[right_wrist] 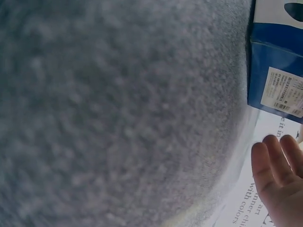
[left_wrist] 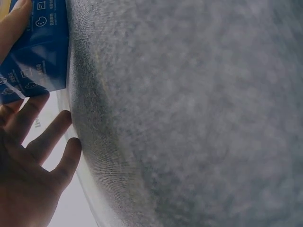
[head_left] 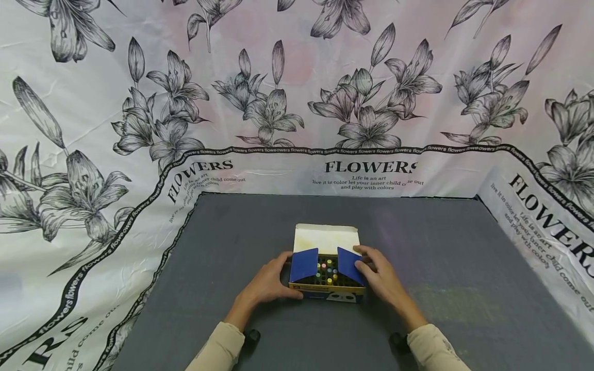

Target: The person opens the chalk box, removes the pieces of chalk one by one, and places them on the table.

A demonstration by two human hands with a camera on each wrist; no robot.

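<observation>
A blue and yellow cardboard box [head_left: 325, 294] stands with its top open, its pale lid [head_left: 326, 238] raised at the back. Blue flaps on the left [head_left: 304, 264] and right [head_left: 349, 265] slant up over the opening. Between them show several round coloured tips [head_left: 329, 270], perhaps of crayons or markers. My left hand [head_left: 267, 281] grips the box's left side, thumb at the front corner, forefinger toward the back. At the right side, my right hand [head_left: 381, 273] holds the flap's edge with thumb and forefinger; its other fingers stretch apart from the box in the right wrist view.
The box stands on a dark grey cloth-covered table [head_left: 223, 232]. White flower-printed sheeting [head_left: 278, 170] with "FLOWERS" lettering rises behind the table and along both sides. A printed barcode label [right_wrist: 282, 92] is on the box's side.
</observation>
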